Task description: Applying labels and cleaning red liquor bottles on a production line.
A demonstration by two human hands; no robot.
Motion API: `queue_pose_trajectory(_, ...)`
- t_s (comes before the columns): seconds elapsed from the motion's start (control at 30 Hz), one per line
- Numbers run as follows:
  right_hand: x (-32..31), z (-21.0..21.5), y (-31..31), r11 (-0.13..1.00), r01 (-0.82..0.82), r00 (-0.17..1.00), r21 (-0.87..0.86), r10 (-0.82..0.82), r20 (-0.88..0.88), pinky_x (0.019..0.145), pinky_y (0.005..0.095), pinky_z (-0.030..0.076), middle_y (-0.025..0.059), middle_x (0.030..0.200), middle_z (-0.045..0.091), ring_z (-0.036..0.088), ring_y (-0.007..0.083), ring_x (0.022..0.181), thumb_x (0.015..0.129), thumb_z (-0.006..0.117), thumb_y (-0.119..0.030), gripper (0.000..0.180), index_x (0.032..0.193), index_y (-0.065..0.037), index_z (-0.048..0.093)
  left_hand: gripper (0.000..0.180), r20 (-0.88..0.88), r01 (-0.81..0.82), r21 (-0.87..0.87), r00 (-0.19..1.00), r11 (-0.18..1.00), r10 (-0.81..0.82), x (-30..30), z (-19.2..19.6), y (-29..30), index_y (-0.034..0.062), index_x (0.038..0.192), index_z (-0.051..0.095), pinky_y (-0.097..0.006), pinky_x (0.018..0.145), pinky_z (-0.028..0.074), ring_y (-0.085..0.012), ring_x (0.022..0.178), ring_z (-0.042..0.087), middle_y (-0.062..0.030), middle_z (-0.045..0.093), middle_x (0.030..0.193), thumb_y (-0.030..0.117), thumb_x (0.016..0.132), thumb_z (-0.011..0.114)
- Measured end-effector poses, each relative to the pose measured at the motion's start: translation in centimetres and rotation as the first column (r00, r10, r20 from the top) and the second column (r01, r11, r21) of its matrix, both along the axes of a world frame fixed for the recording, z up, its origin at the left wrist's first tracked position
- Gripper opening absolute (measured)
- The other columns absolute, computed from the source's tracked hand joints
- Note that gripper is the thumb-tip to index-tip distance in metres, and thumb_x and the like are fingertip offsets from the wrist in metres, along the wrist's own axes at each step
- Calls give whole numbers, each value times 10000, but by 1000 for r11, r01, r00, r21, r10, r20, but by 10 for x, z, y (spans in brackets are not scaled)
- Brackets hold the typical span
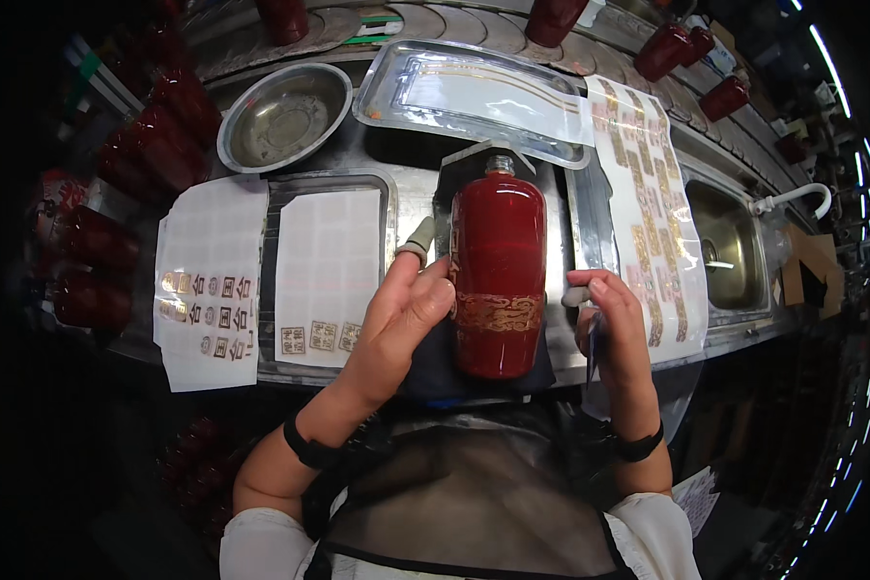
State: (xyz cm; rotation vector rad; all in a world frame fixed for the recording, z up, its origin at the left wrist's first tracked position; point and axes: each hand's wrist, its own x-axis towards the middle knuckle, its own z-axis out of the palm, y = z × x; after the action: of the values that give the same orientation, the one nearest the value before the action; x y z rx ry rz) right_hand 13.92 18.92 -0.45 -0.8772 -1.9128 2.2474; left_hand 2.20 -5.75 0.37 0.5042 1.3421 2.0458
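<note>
Metal bench [418, 201] w/ sink [730, 244] R: rnd bowl [282, 121], tray [390, 208], gold-patt. sheet [650, 215].

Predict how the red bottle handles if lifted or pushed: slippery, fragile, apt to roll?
Probably slippery: the red bottle has a glossy surface with bright highlights. Likely fragile if knocked, since its clear neck looks like glass. It may roll if pushed sideways, as it appears to lie down and its shoulders look rounded.

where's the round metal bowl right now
In the head view, the round metal bowl sits at upper left, just left of the metal tray and beyond the white sheet with brown square marks.
</note>
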Motion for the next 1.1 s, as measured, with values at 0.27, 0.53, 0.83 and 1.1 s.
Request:
queue_pose_trajectory(0.27,5,16,-20,996,22,994,-91,-31,-102,788,203,476,67,1081,618,588,77,940,920,603,-113,319,1212,18,594,705,1,18,-98,1000,995,-18,1,1,-13,-73,1592,179,-332,1172,308,-231,1461,401,-230,372,1581,208,1040,516)
queue_pose_trajectory(0.53,-34,61,-85,614,25,889,789,348,-299,742,287,520,83,928,643,653,162,826,839,753,-28,243,1033,-8,607,667,-27,-40,-97,999,994,37,12,-5,-7,-43,1606,157,-352,1193,307,-236,1475,386,-216,381,1593,105,1047,489)
queue_pose_trajectory(0.83,2,37,-57,696,78,987,714,46,-153,699,295,509,85,891,657,637,149,776,851,743,-51,219,1019,9,616,652,47,-123,-96,991,988,128,10,-8,6,-43,1582,210,-365,1163,374,-257,1425,442,-237,483,1493,127,1046,541)
queue_pose_trajectory(1.1,-5,18,-66,888,158,955,431,-25,-297,691,205,480,20,917,647,591,41,786,898,739,-38,206,1056,-8,611,775,-50,-86,-152,996,985,79,5,-11,18,-27,1581,196,-352,1075,474,-231,1295,567,-221,537,1439,98,984,674)
